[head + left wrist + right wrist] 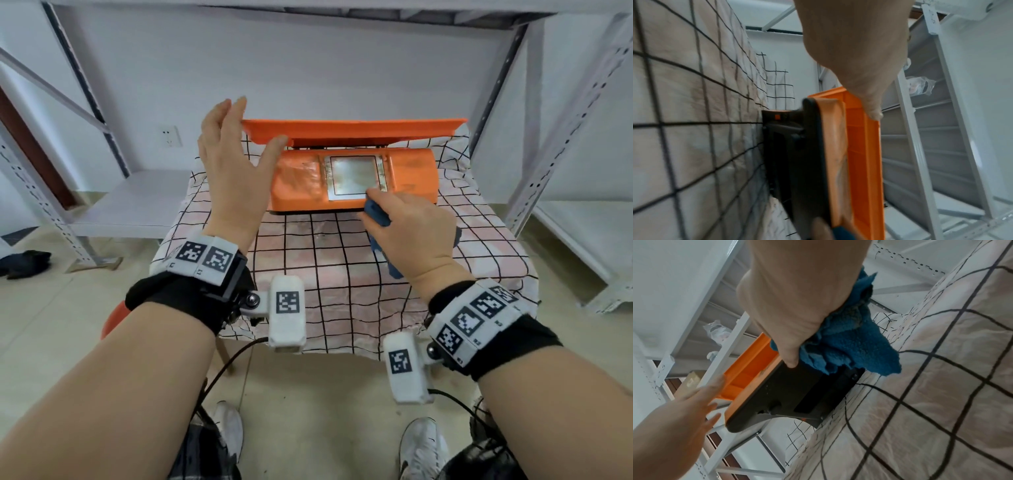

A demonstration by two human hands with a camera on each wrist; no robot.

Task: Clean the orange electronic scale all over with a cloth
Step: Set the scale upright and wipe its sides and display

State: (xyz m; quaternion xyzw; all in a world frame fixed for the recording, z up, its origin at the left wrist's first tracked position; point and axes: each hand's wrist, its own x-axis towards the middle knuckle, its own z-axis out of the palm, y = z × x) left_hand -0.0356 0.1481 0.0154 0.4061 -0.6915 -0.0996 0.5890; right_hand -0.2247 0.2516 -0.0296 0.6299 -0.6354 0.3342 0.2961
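Checked cloth [342, 267] is covering a small table between white metal shelves [561, 113], where an orange electronic scale [407, 181] is sitting; the right hand [411, 233] is gripping a blue cloth [376, 212] against its display corner while the left hand [233, 161], fingers spread, is bracing the weighing tray [352, 130]

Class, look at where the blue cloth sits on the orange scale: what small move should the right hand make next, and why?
Probably sweep the blue cloth leftward across the display. The right hand holds it at the display's lower right corner, so most of the orange scale front still lies to its left, while the left hand steadies the platter.
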